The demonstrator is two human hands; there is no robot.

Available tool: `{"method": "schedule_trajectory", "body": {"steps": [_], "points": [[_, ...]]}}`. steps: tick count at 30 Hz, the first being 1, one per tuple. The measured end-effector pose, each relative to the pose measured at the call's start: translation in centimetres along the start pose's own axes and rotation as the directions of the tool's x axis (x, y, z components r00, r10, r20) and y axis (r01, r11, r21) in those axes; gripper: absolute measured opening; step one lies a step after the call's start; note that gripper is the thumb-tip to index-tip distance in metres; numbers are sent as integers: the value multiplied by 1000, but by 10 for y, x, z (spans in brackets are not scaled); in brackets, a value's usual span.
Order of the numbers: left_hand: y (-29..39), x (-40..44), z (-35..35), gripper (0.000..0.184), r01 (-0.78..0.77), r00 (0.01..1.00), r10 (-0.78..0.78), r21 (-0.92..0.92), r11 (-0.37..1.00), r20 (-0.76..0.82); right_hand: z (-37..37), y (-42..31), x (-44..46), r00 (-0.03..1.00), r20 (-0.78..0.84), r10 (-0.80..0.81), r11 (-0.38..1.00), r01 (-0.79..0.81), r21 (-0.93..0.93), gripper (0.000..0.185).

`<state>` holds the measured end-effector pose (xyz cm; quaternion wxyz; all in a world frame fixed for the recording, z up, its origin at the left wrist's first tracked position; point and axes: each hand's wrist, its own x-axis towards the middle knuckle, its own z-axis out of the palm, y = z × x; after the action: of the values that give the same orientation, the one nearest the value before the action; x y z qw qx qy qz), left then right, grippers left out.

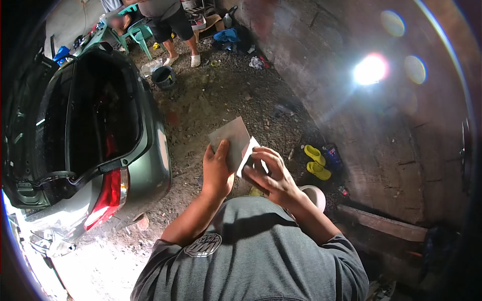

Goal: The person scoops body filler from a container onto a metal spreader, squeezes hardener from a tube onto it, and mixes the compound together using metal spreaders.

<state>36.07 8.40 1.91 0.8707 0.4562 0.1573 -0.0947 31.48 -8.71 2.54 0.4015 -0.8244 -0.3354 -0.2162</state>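
Note:
In front of my chest, my left hand (pixel 217 168) grips a thin, flat grey sheet (pixel 235 134), with the thumb lying across its face. It looks stiff and square-cornered; its material is not clear. Close by on the right, my right hand (pixel 273 173) has its fingers bent around a small flat piece with a bright white face (pixel 246 156). That piece stands on edge beside the grey sheet, and whether the two touch I cannot tell. My right fingers hide part of it.
A car (pixel 145 185) with its trunk open and a red tail light (pixel 108 198) stands at left. Beyond are a black bucket (pixel 163 78), green chairs (pixel 139 37) and a standing person (pixel 173 25). Yellow clogs (pixel 317 170) lie by the wall; a bright lamp (pixel 370 69) shines at right.

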Motion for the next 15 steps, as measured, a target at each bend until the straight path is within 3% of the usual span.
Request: {"method": "schedule_trajectory", "body": {"steps": [3, 6, 7, 9, 10, 12, 13, 15], "points": [[-13, 1, -16, 29, 39, 999, -38, -45, 998, 24, 5, 25, -16, 987, 42, 156, 985, -152, -76, 57], [-15, 1, -21, 30, 91, 995, -87, -129, 987, 42, -1, 49, -37, 976, 66, 208, 949, -185, -256, 57], [-2, -5, -15, 30, 102, 994, -95, -141, 985, 54, -2, 50, -41, 950, 83, 302, 945, -287, -159, 54], [4, -8, -11, 30, 129, 989, -115, -153, 980, 92, 4, 51, -37, 891, -95, 444, 884, -418, 209, 47], [2, -7, -10, 29, 148, 984, -131, -147, 978, 121, 13, 56, -41, 777, -152, 611, 749, -505, 430, 40], [-4, -5, -12, 30, 180, 972, -155, -137, 974, 175, 20, 59, -34, 646, -55, 761, 329, -312, 891, 39], [-8, -3, -15, 31, 189, 966, -160, -135, 973, 201, 22, 59, -27, 595, 32, 803, 64, -139, 988, 39], [-11, -2, -15, 33, 179, 966, -154, -108, 978, 206, 21, 51, -13, 574, 83, 815, -44, -82, 996, 41]]}}
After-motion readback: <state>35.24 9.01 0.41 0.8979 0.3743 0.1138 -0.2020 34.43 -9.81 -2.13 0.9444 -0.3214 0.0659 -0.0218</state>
